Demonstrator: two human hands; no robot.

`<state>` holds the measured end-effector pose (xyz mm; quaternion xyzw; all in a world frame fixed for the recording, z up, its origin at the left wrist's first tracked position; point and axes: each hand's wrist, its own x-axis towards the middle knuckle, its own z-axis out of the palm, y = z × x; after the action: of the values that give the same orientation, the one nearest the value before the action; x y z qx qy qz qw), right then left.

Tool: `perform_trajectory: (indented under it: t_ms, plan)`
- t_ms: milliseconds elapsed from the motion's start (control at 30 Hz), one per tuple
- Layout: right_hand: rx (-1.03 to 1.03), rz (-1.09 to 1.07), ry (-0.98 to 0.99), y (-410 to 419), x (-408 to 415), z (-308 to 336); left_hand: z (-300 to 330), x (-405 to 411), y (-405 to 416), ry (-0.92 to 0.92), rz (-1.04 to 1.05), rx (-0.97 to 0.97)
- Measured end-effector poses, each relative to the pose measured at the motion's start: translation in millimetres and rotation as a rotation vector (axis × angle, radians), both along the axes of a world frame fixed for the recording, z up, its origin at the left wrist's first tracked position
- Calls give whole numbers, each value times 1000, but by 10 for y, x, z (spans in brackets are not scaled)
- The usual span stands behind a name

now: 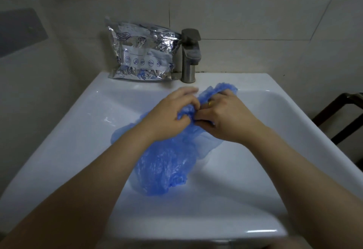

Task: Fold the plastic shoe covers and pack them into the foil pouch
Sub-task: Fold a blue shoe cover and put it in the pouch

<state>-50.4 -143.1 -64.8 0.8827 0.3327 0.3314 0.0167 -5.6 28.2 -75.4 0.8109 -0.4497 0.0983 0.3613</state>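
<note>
Crumpled blue plastic shoe covers (165, 166) hang over the white sink basin (64, 142), bunched between my two hands. My left hand (170, 115) grips the bunched plastic with curled fingers at the middle. Right beside it, my right hand (222, 115), with a gold ring on one finger, pinches the same plastic, and a fold of it sticks out beyond its fingers. The silver foil pouch (141, 52), printed with blue drawings and a white label, stands upright on the sink's back ledge against the wall, apart from both hands.
A steel faucet (190, 56) rises from the back ledge just right of the pouch. Tiled walls close in behind and to the left. A dark wooden frame (341, 115) stands beside the sink on the right.
</note>
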Motion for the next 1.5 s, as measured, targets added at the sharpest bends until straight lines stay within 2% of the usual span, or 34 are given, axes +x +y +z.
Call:
perform_trajectory:
  t_ms: [67, 200, 267, 367, 467, 533, 600, 800, 900, 967, 1000, 1067, 1167, 1267, 1367, 1400, 1433, 1500]
  plan:
    - [-28, 0, 27, 34, -25, 10, -45, 50, 52, 40, -30, 64]
    - [15, -29, 140, 33, -23, 37, -30, 41, 78, 194, 21, 63]
    - [84, -115, 204, 4, -24, 51, -7, 47, 62, 128, 106, 49]
    - [239, -250, 288, -151, -29, 76, 75, 103, 116, -14, 287, -87]
    - [287, -274, 119, -302, -17, 108, 118, 185, 213, -23, 480, -202]
    - [261, -334, 37, -286, -5, 91, 104, 198, 234, 0, 508, -243]
    - [294, -327, 46, -210, 3, 57, 84, 170, 204, 29, 469, -260]
    - [680, -407, 406, -147, 18, 17, 34, 128, 126, 176, 351, -293]
    - [747, -479, 397, -234, 39, 32, 44, 155, 155, 189, 400, -288]
    - [798, -489, 377, -274, 65, 39, 30, 201, 192, 123, 478, -229]
    - [926, -451, 424, -277, 64, 41, 18, 231, 211, 73, 515, -203]
    - [1309, -320, 574, -281, 42, 77, -4, 278, 238, 51, 534, -202]
    - [1829, -73, 833, -282, 3, 144, -31, 297, 247, 239, 537, -313]
    - [2163, 38, 1033, -304, 1, 182, -69, 315, 212, 598, 528, -523]
    - [2168, 103, 1169, -314, 15, 143, -14, 324, 217, 1211, 378, -932]
    - [2134, 110, 1199, -327, 19, 118, -1, 322, 235, 1366, 300, -1042]
    - [2077, 102, 1229, -349, 14, 98, -6, 338, 253, 1451, 233, -1117]
    - [1873, 88, 1295, -402, -15, 80, -7, 369, 275, 1474, 180, -1182]
